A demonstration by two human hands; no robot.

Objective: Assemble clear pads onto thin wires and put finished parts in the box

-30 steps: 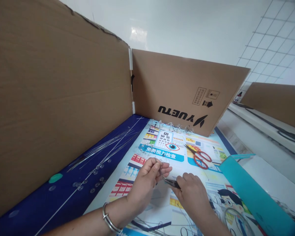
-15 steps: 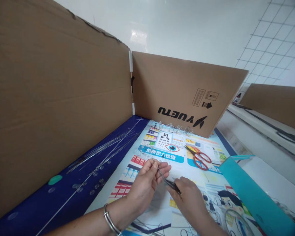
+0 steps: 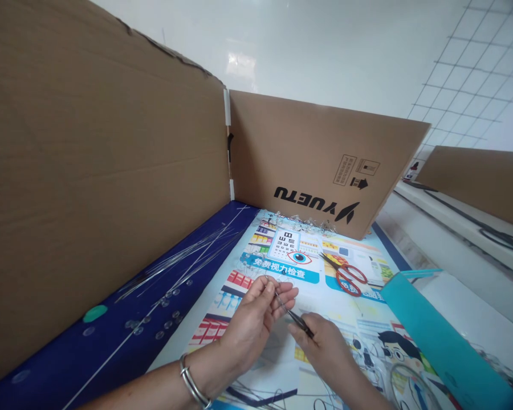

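Logging left to right. A tall brown corrugated cardboard panel (image 3: 89,142) stands along the edge of a dark blue printed mat (image 3: 68,364). On the mat lie long, straight silver wires (image 3: 179,256), a flat green disc (image 3: 94,313) and scattered small clear discs (image 3: 166,324). A silver bangle (image 3: 192,387) sits on my left wrist. My left hand (image 3: 252,324) pinches, between thumb and fingertips, what looks like a thin bright wire (image 3: 268,280), too fine to be sure of, held just above a pale printed eye-test poster (image 3: 312,285). My right hand (image 3: 325,347) is closed on slender dark metal pincers (image 3: 297,322), their tips reaching toward my left fingers. The hands are close together but not touching, linked only through the pincers. The wire should be light, springy and slippery, so it is best gripped right beside the working spot, with the pincer tips, and not far along its length, where it could whip. Further right, red-handled scissors (image 3: 350,279) lie on the poster, and a teal plastic folder (image 3: 440,336) lies across its right corner.
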